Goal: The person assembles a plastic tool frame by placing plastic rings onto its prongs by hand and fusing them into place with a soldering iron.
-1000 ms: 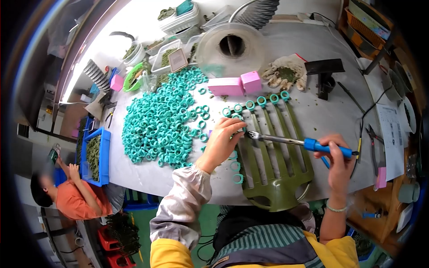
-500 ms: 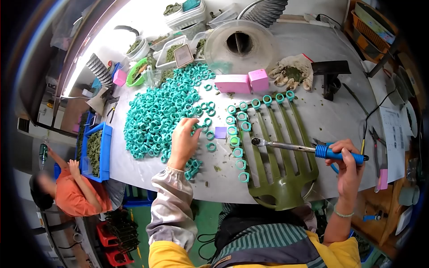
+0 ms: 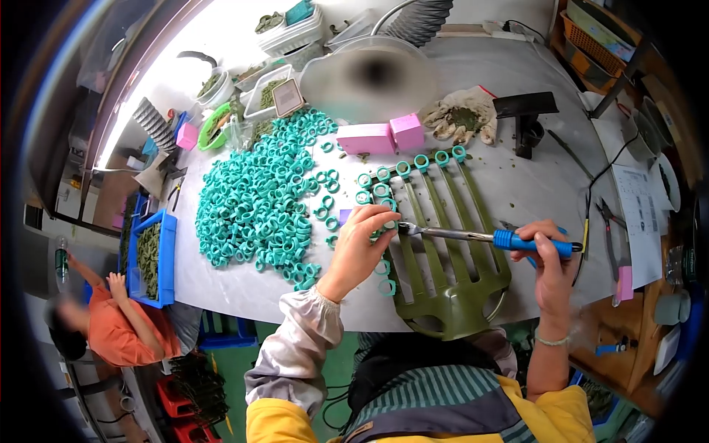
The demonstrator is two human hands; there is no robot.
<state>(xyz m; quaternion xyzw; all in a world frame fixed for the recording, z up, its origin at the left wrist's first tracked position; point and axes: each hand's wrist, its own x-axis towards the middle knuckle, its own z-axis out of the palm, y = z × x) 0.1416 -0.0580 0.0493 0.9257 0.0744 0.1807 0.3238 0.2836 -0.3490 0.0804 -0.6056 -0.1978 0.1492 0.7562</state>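
Note:
My right hand (image 3: pixel 545 255) grips the blue handle of a tool (image 3: pixel 509 238) with a metal shaft, held over a green wax casting with several long bars (image 3: pixel 454 306). At the tool's broad tip, my left hand (image 3: pixel 362 247) has its fingers drawn together. What they hold, if anything, is hidden. Teal wax rings (image 3: pixel 403 169) stand along the far ends of the bars, and more line the casting's left side, partly covered by my left hand. Left of it lies a big heap of loose teal rings (image 3: pixel 255 196). A purple square (image 3: pixel 345 215) shows just behind my left hand.
Pink blocks (image 3: pixel 365 139), a stained glove (image 3: pixel 464 118) and a black stand (image 3: pixel 526 118) sit behind the casting. Pliers (image 3: pixel 611 229) lie at right. Plastic tubs (image 3: pixel 266 92) stand at the back, a blue tray (image 3: pixel 168 258) at left. Another person in orange (image 3: pixel 129 325) sits left.
My left hand has moved right, from beside the ring heap to the tool's tip, and its fingers have come together. My right hand still holds the tool. The whole view has shifted slightly.

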